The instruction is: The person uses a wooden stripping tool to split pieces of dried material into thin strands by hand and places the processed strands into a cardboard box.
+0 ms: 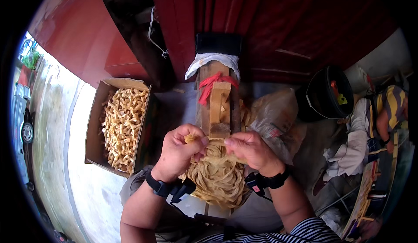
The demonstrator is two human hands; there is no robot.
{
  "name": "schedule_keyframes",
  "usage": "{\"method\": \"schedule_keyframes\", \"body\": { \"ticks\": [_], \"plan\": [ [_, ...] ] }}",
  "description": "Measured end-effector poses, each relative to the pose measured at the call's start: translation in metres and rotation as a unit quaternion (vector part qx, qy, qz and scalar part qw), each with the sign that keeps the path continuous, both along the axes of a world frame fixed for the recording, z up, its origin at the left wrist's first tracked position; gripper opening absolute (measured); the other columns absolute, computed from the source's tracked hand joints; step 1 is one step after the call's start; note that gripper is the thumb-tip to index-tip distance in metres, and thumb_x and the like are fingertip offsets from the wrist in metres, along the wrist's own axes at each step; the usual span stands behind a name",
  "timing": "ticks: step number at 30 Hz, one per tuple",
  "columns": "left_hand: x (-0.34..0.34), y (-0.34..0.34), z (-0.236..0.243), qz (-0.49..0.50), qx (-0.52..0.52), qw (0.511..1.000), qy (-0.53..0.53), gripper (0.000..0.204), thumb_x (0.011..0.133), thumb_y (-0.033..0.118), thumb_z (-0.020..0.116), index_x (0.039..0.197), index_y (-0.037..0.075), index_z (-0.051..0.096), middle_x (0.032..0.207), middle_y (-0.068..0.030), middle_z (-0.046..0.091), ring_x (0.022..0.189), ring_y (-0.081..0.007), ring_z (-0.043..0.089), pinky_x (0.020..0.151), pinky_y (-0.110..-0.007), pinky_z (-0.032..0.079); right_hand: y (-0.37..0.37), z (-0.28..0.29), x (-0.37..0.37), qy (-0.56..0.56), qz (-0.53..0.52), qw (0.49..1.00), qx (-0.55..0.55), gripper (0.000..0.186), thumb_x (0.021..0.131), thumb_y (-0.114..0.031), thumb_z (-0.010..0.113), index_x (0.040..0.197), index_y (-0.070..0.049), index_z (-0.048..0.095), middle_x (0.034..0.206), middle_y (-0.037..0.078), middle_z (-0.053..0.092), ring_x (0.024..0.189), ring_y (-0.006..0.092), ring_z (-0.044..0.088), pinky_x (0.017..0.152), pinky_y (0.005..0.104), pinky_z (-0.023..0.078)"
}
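Matt wooden block (215,110), crinkled glossy plastic bag (274,114)

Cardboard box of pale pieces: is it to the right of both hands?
No, the cardboard box stands to the left of the left hand.

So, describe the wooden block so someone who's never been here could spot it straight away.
Start at the dark red panel across the top, then come down to the narrow bench in the middle. The block is on it, just beyond the left hand and right hand. It's a lighter tan than the bench, with red cloth by its far end.
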State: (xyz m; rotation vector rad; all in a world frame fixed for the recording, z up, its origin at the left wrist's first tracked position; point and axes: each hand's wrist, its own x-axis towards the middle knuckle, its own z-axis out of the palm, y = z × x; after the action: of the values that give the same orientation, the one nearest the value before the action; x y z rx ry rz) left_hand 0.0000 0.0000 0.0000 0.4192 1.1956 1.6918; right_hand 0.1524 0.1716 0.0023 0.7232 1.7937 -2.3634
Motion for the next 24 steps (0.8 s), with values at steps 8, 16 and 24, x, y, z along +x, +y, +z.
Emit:
{"method": "schedule_keyframes", "body": {
  "ticks": [8,16,24],
  "plan": [
    [-0.012,0.060,-0.062,0.053,-0.185,0.938,0.288,0.018,0.085,0.017,0.066,0.096,0.003,0.063,0.073,-0.0087,0.062,0.063,-0.0179,0.059,0.061,-0.029,0.048,0.029,-0.063,-0.035,0.014,-0.159,0.864,0.477,0.021,0.083,-0.020,0.072,0.084,-0.004,0.059,0.068,0.005,0.063,0.061,0.0129,0.059,0.059,0.0279,0.047],
    [-0.006,0.048,-0.054,0.122,-0.147,0.885,0.425,0.018,0.093,0.015,0.055,0.092,-0.001,0.063,0.088,-0.0140,0.067,0.073,-0.0238,0.065,0.068,-0.033,0.051,0.009,-0.044,-0.025,0.066,-0.167,0.842,0.509,0.021,0.078,-0.013,0.076,0.082,-0.005,0.056,0.068,0.010,0.064,0.064,0.0228,0.066,0.057,0.0316,0.049],
    [0.049,0.016,0.024,-0.323,-0.225,0.913,0.106,0.027,0.089,0.023,0.065,0.090,-0.004,0.065,0.083,-0.0060,0.067,0.073,-0.0132,0.062,0.064,-0.027,0.050,-0.002,0.013,-0.007,0.340,0.033,0.835,0.432,0.014,0.080,-0.008,0.068,0.072,-0.002,0.058,0.060,0.008,0.059,0.051,0.0219,0.059,0.051,0.0307,0.045]
  ]
}}
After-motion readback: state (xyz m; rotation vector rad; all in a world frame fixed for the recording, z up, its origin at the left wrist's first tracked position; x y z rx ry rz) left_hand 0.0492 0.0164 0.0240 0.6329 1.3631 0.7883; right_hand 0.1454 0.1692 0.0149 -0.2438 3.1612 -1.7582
